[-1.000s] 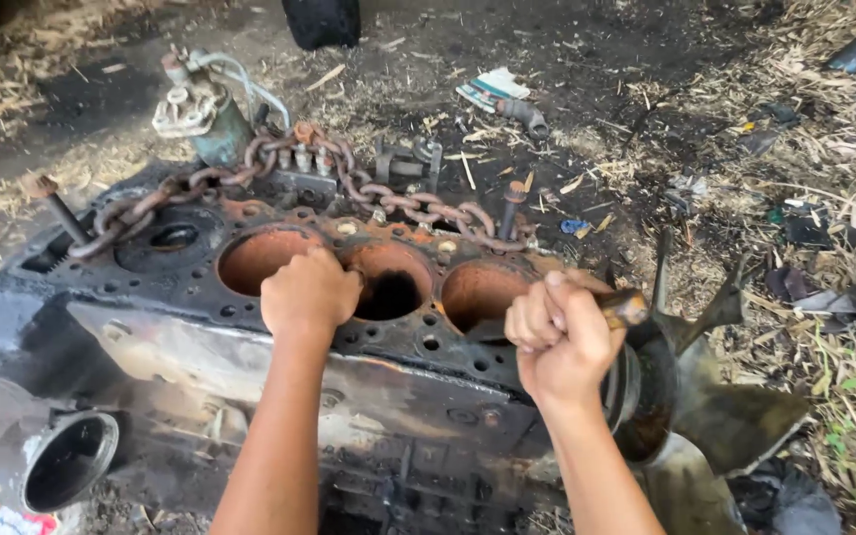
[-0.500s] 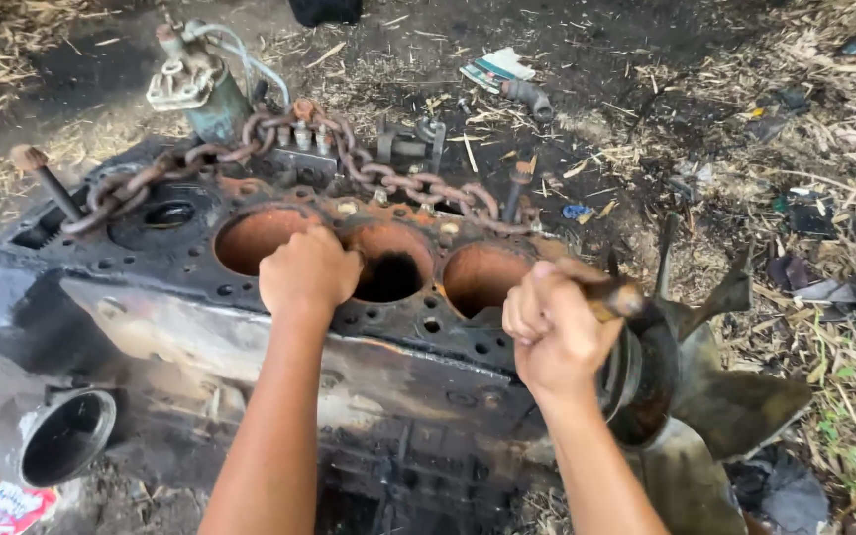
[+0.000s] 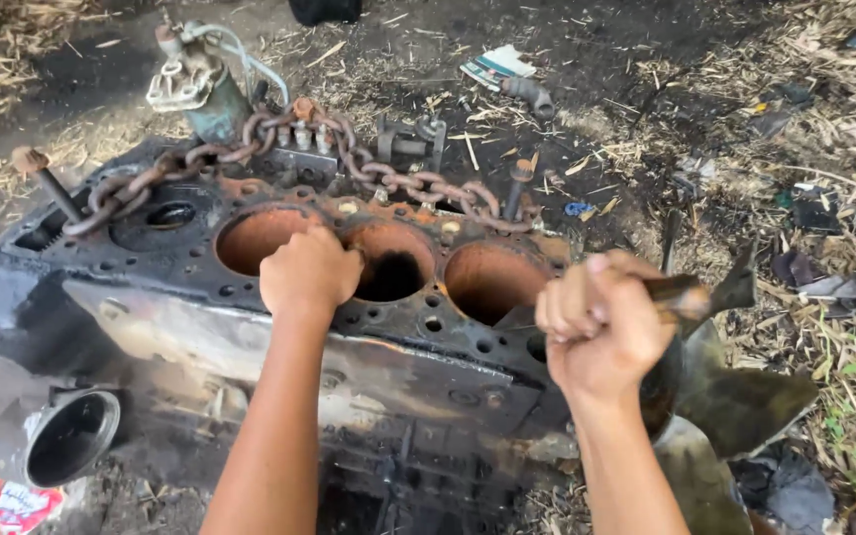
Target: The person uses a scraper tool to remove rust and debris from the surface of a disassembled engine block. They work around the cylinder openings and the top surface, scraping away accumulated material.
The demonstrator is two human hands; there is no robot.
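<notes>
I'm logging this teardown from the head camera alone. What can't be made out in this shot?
- Left hand: its fingers curl over the engine block deck between two rusty bores; whether they pinch anything is hidden.
- Right hand: the fist covers most of the tool handle, and its working end is blurred.
- Middle bore: its depth is lost in shadow.
- Chain: its attachment points are too small to tell.
- Block front: cut off by the bottom edge.

Straw-littered dirt ground (image 3: 567, 40) carries a black engine block (image 3: 200, 317).
</notes>
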